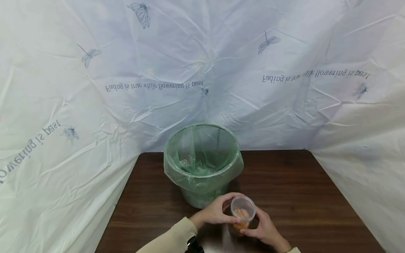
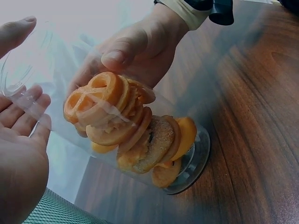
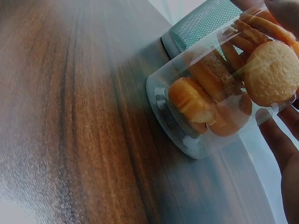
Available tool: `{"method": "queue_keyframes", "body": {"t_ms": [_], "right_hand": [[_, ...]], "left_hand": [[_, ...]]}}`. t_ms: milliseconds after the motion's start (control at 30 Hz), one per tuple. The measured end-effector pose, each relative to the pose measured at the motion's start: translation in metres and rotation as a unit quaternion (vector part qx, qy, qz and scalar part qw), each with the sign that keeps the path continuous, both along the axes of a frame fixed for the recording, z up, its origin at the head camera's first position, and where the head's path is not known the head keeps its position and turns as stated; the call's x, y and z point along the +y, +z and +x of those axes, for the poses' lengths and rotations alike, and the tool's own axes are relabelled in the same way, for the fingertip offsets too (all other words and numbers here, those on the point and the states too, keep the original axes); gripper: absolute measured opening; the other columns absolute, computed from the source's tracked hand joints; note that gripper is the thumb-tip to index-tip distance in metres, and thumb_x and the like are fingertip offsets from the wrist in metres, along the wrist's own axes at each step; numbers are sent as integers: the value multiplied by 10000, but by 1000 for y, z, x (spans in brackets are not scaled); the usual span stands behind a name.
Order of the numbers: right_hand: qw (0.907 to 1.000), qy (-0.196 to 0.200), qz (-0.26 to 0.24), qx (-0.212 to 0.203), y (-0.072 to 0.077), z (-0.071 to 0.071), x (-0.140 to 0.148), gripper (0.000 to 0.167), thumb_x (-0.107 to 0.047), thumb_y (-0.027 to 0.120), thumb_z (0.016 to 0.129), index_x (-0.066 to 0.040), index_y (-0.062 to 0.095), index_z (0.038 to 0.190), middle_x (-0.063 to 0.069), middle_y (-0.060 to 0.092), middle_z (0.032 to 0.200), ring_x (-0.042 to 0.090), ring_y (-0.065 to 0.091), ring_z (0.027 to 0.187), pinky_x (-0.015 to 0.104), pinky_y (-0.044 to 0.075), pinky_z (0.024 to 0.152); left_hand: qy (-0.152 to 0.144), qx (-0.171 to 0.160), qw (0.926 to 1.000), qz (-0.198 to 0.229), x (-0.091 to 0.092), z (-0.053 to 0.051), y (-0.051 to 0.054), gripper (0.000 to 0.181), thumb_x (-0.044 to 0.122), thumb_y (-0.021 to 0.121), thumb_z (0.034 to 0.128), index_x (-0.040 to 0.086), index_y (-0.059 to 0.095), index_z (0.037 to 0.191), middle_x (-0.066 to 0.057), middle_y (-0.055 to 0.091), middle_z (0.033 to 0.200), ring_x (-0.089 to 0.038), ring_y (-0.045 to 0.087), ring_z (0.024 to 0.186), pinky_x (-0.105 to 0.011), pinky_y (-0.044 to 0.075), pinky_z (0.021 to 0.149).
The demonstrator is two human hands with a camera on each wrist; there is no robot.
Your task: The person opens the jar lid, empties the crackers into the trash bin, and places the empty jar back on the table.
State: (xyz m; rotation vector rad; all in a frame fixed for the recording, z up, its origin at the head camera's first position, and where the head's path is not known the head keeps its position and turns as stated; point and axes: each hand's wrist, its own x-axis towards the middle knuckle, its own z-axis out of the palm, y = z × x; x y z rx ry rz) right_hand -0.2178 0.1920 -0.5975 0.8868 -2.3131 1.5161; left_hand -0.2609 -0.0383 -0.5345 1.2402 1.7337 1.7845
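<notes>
Between both hands is a clear plastic jar (image 1: pixel 243 207) with orange and golden-brown biscuits (image 2: pixel 107 100) inside, some ring-shaped with cut-outs. The jar's base (image 3: pixel 187 137) is on or very near the wooden table. My left hand (image 1: pixel 216 211) holds the jar near its top rim, thumb on the near side and fingers on the far side. Lower on the other side, my right hand (image 1: pixel 265 226) grips the jar's wall, its thumb across the front. Whether a clear lid covers the mouth, I cannot tell.
Behind the left hand stands a green mesh bin (image 1: pixel 202 198) lined with a translucent green bag (image 1: pixel 172 172). Dark brown wood makes up the table (image 1: pixel 284 182). A pale printed sheet (image 1: pixel 205 52) hangs around the back and sides.
</notes>
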Motion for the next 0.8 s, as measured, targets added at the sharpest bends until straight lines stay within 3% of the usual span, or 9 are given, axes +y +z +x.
{"method": "queue_keyframes", "body": {"t_ms": [467,800], "right_hand": [[9999,27,94,-59,-3,0,0,781,-132,898,680,-44,518,1356,134,639,1233,76,609,1104,240,545,837],[9999,-34,86,56,-2,0,0,769,-133,902,676,-45,529,1343,131,645,1218,37,592,1115,201,524,862]], "left_hand": [[330,97,9994,45,0,4,-3,668,-6,726,838,143,455,1430,-133,539,1391,-291,518,1282,-391,393,1111],[654,53,9975,-242,0,8,1,653,23,763,816,134,488,1398,-101,560,1373,-209,520,1282,-360,385,1117]]}}
